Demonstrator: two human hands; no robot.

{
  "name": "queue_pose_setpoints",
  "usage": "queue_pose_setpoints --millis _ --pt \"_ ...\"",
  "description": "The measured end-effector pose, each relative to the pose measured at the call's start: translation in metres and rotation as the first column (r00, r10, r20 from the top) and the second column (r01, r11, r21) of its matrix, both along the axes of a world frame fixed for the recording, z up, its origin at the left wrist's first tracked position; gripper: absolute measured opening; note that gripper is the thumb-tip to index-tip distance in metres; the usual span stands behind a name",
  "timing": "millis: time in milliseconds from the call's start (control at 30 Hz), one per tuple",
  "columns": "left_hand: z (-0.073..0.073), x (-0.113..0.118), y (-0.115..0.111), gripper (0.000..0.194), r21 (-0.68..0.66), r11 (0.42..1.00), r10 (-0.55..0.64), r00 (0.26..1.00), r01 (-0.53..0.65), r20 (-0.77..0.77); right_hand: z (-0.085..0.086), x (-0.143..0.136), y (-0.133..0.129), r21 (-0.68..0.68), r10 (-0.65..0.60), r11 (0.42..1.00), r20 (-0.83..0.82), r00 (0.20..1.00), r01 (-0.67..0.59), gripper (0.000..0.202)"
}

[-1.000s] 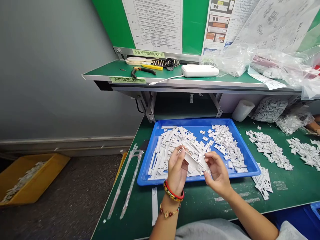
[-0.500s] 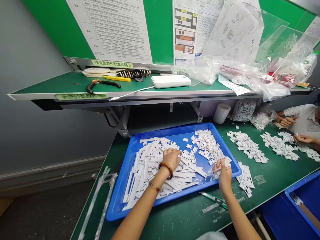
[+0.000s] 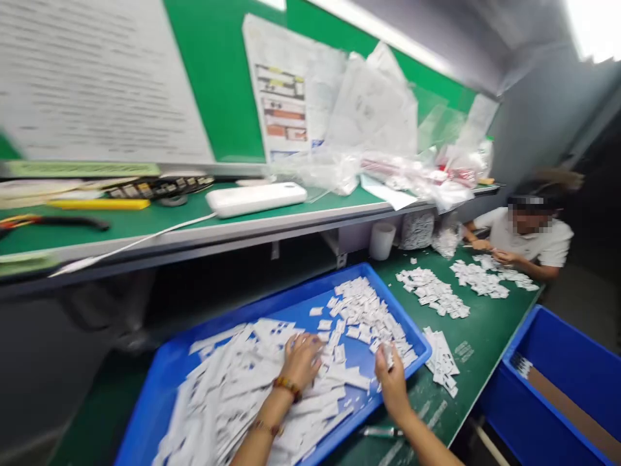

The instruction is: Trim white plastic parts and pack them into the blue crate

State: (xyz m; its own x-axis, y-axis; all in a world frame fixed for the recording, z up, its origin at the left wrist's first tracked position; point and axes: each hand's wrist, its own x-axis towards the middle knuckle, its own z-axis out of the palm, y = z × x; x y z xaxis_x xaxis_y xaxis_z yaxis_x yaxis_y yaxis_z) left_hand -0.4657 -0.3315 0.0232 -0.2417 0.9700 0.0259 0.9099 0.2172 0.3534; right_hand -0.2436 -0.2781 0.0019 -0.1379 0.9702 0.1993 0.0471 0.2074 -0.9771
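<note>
While long white strips (image 3: 228, 375) lie beneath our left hand (image 3: 303, 359), we cannot tell its grip; our right hand (image 3: 394, 383) holds a blurred white piece (image 3: 388, 355). A sideways sweep could mix strips into the small parts (image 3: 366, 310) beyond our right hand, inside the blue tray (image 3: 407, 321).

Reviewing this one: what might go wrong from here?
Long strips and small pieces share the blue tray, so they might mix. The right hand grips something white near the tray's edge; it might slip and fall outside. The right forearm is close to the green tool and might nudge it.
</note>
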Motion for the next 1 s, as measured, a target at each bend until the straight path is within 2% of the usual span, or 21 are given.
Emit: queue_pose_setpoints --millis 100,233,367,467,567,667,733,833,900,1000 --pt "-0.009 0.005 0.011 0.028 0.028 0.993 -0.115 0.993 0.114 0.029 -0.003 -0.009 0.005 0.043 -0.040 0.998 0.033 0.999 0.039 0.045" --pt "-0.016 0.011 0.019 0.023 0.062 0.986 -0.164 0.979 0.158 0.122 0.007 -0.007 0.004 0.071 0.065 0.995 0.085 0.994 -0.071 0.043" --pt "-0.009 0.008 0.013 0.016 0.119 0.984 -0.158 0.956 0.132 0.245 0.019 -0.007 0.006 0.050 0.177 0.982 0.132 0.975 -0.185 0.038" --pt "0.004 0.002 0.011 0.018 0.153 0.981 -0.175 0.885 0.119 0.432 0.029 -0.023 0.019 0.017 0.281 0.957 0.216 0.935 -0.291 0.035" --pt "0.020 -0.001 0.011 0.017 0.219 0.973 -0.193 0.777 0.072 0.600 0.044 -0.049 0.042 0.000 0.447 0.881 0.326 0.833 -0.472 0.034" --pt "0.032 -0.002 0.009 0.025 0.230 0.973 -0.146 0.708 -0.025 0.691 0.054 -0.070 0.058 -0.137 0.655 0.743 0.355 0.667 -0.656 0.035" --pt "0.033 -0.003 0.006 0.030 0.220 0.971 -0.104 0.663 -0.093 0.742 0.052 -0.079 0.061 -0.285 0.766 0.641 0.293 0.572 -0.713 0.033" --pt "0.023 -0.012 0.003 0.033 0.185 0.959 -0.010 0.624 -0.216 0.781 0.038 -0.083 0.058 -0.332 0.857 0.515 0.224 0.464 -0.790 0.038" --pt "0.016 -0.018 0.001 0.032 0.174 0.948 0.020 0.597 -0.266 0.802 0.028 -0.082 0.057 -0.339 0.873 0.488 0.205 0.443 -0.804 0.039" --pt "0.012 -0.020 -0.001 0.031 0.179 0.944 0.002 0.551 -0.276 0.835 0.020 -0.080 0.053 -0.328 0.866 0.500 0.197 0.460 -0.801 0.035"
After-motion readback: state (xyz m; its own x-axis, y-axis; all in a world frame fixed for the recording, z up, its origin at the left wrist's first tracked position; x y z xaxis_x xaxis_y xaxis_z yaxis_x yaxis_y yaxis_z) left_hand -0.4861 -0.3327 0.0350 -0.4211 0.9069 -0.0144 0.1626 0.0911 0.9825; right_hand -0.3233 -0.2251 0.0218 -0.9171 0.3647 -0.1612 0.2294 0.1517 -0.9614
